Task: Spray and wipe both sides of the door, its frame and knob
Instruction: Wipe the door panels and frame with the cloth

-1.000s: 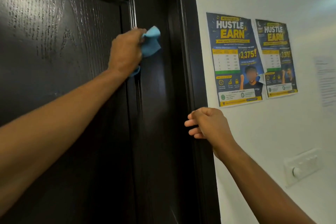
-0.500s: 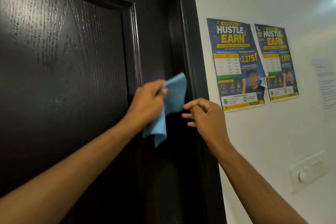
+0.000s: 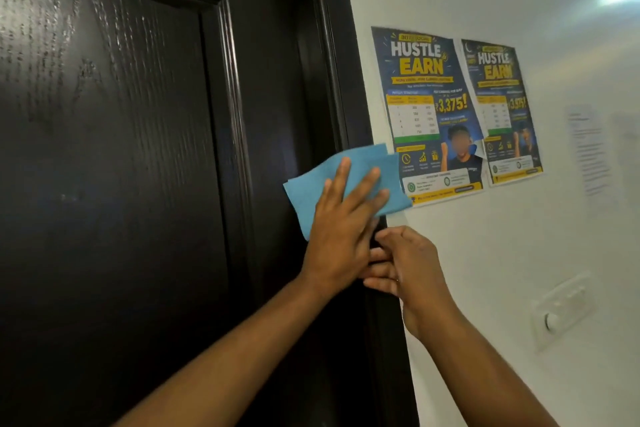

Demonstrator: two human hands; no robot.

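Observation:
A dark brown panelled door fills the left of the view, and its dark frame runs down beside the white wall. My left hand presses a light blue cloth flat against the frame with straight fingers. The cloth's right edge overlaps the wall and a poster's corner. My right hand sits just below and right of the left hand, fingers curled at the frame's edge; I cannot tell whether it grips the frame. No knob or spray bottle is in view.
Two blue and yellow posters hang on the white wall right of the frame, with a pale paper sheet further right. A white switch plate with a round dial sits lower right.
My left hand came down from the upper door panel and across to the frame, spreading the cloth flat there. My right hand rose slightly and now meets the left hand.

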